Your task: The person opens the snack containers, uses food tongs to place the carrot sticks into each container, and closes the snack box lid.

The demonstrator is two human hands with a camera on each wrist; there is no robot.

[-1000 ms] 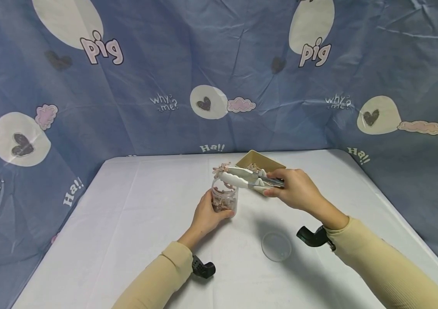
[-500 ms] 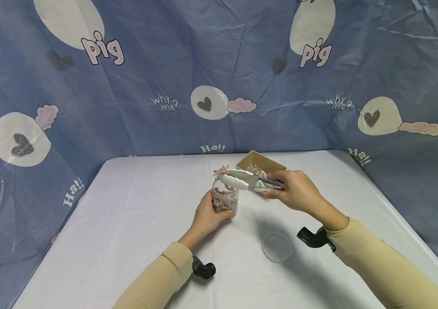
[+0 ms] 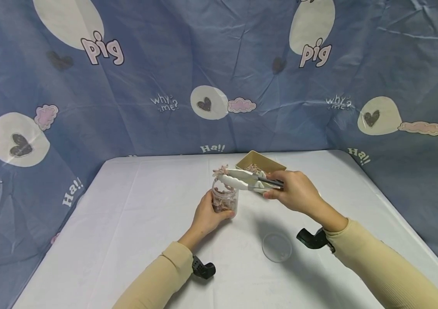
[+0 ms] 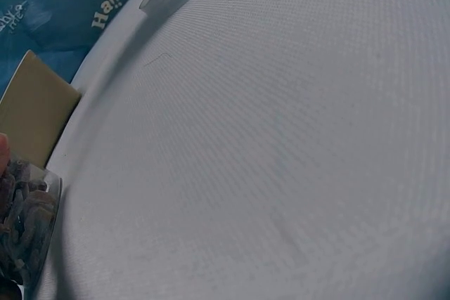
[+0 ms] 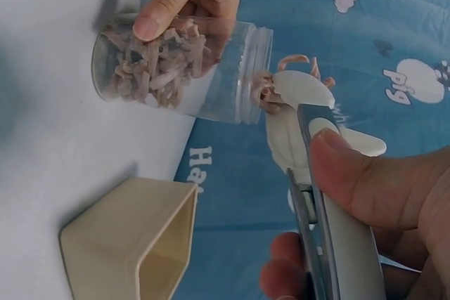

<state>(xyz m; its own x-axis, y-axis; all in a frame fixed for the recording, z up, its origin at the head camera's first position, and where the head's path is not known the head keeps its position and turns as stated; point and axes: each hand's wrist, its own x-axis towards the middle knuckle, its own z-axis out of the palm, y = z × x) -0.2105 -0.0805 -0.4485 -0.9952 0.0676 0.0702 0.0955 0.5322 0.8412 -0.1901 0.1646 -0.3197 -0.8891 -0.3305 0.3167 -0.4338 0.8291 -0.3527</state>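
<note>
Left hand (image 3: 206,215) wraps the jar (image 3: 225,202) — right hand (image 3: 297,189), higher, grips tongs (image 3: 235,182) sideways.

A creased blue cloth (image 3: 219,51) rises behind a white table (image 3: 137,214) in the view before us, printed with the words "pig" (image 3: 103,50), "why me?" (image 3: 338,101) and "Ha!!" (image 3: 212,148). Among the lettering we see pale rounded shapes (image 3: 219,101), dark hearts (image 3: 204,104) and pink clouds (image 3: 242,105). The cloth also lines the left and right sides, and a soft-edged shadow (image 3: 303,266) falls across the table's right half.
</note>
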